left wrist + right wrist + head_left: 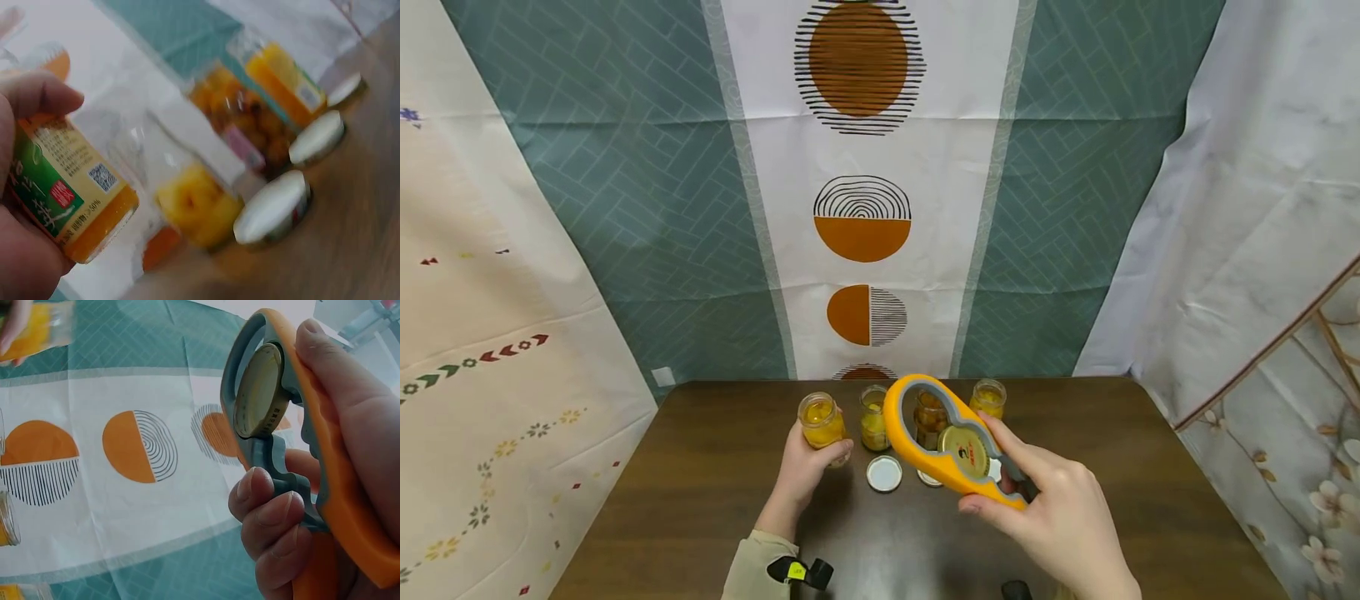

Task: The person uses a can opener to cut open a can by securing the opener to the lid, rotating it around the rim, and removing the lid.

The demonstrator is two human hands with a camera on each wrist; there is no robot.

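Observation:
My left hand (805, 462) grips an uncapped glass jar (822, 423) of orange-yellow fruit, held up over the table. In the left wrist view its label (62, 181) shows a green patch and a QR code. My right hand (1063, 500) holds an orange and grey jar opener (901, 433) by its handles, fingers curled round them. Caught within the opener's grey inner edge is a gold lid (964, 451), lifted off any jar. The right wrist view shows that lid (259, 390) tilted, its hollow underside facing left.
Along the table's (700, 500) back stand a jar of yellow fruit (874, 421), a jar of brownish fruit (928, 417) and another yellow jar (988, 398). Before them lie lids with white undersides up, one (883, 473) nearest the left hand. Patterned cloth (865, 150) hangs behind.

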